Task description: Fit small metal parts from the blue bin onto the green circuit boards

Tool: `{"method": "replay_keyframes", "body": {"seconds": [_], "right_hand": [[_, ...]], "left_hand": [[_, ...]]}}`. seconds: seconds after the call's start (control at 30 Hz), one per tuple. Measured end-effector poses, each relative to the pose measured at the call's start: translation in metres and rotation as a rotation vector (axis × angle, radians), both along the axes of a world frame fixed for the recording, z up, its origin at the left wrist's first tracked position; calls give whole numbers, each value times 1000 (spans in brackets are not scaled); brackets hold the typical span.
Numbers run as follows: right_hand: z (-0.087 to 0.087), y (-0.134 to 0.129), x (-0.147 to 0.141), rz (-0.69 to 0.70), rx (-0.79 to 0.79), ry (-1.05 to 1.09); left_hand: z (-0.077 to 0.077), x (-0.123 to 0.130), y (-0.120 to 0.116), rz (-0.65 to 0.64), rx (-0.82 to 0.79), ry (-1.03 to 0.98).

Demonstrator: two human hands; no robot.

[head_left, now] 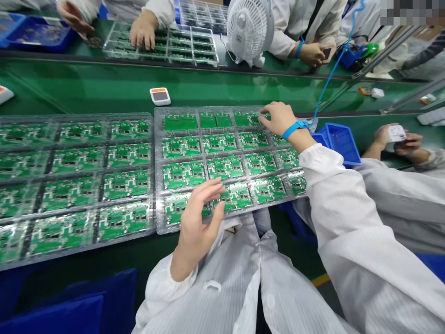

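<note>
A clear plastic tray [156, 185] of green circuit boards lies in front of me, its compartments in rows. My right hand [279, 118] reaches over the back right part of this tray. Its thumb and fingers are curled at the right end of a back-row circuit board [245, 118], and the palm side is hidden. Around that wrist is a blue strap [295, 128] with a coiled cord. My left hand [200, 218] hovers over the tray's front edge, fingers extended and thumb apart, holding nothing. Beneath it, a front-row circuit board [174, 208] is partly covered.
Another board-filled tray [152, 167] adjoins on the left. Behind stands a small white-and-orange device [160, 96]; blue bins [342, 144] are at the right. Across the bench are a white fan [248, 32] and co-workers' hands [143, 30]. Another person's hands [385, 134] hold a white object at right.
</note>
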State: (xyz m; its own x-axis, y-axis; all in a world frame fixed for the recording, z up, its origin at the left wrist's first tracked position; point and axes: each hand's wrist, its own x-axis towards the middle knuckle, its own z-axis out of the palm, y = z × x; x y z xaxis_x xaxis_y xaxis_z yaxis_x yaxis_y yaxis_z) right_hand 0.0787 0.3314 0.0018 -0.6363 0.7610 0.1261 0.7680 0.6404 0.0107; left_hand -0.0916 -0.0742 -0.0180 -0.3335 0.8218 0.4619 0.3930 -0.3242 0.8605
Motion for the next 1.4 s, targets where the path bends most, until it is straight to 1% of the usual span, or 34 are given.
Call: {"method": "replay_keyframes", "body": {"seconds": [0.1, 0.17, 0.27, 0.37, 0.47, 0.57, 0.67, 0.73, 0.8, 0.83, 0.9, 0.97, 1.03, 1.07, 1.1, 1.17, 1.2, 1.27, 1.33, 1.37, 1.4], "right_hand": [[0, -13, 2, 76, 12, 34], [-3, -20, 0, 140, -14, 55], [-11, -23, -7, 197, -97, 44], [-21, -20, -16, 212, -169, 82], [-27, -24, -28, 163, -164, 247], [-26, -34, -46, 65, -169, 363], [-14, -43, -63, -18, -235, 366], [2, -52, -67, -41, -202, 386], [20, -71, -62, 22, -115, 417], [29, -85, -58, 103, -67, 423], [43, -123, -47, 359, 10, 414], [50, -164, -35, 660, 24, 330], [51, -199, -25, 840, 56, 278], [50, -212, -21, 894, 77, 274], [49, -221, -18, 928, 92, 282], [47, -230, -11, 956, 84, 320], [48, -231, -7, 959, 46, 340], [51, -229, 4, 943, -102, 352], [54, -224, 18, 875, -253, 341], [54, -222, 25, 819, -291, 327], [53, -220, 31, 760, -294, 310]], "left_hand": [[-1, 0, 1, -13, -2, 13], [-3, 1, 2, -24, -3, 16], [-4, 2, 2, -38, -8, 7], [-4, 2, 1, -33, -17, -9], [-4, 1, -1, -14, -17, -25], [-3, 2, -2, 1, -13, -43], [-1, 3, -3, 4, -13, -54], [0, 3, -2, 22, -8, -67], [1, 2, 0, 51, -18, -116], [1, 2, 1, 59, -34, -156], [1, 2, 6, 36, -61, -271], [3, 4, 12, -8, -52, -422], [6, 10, 19, -32, -25, -562], [7, 14, 21, -32, -25, -610], [9, 18, 24, -23, -34, -637], [10, 23, 27, 14, -64, -637], [9, 25, 28, 42, -75, -624], [4, 24, 28, 93, -88, -583], [-2, 20, 26, 125, -125, -518], [-5, 17, 25, 138, -143, -471], [-6, 14, 24, 151, -158, -419]]}}
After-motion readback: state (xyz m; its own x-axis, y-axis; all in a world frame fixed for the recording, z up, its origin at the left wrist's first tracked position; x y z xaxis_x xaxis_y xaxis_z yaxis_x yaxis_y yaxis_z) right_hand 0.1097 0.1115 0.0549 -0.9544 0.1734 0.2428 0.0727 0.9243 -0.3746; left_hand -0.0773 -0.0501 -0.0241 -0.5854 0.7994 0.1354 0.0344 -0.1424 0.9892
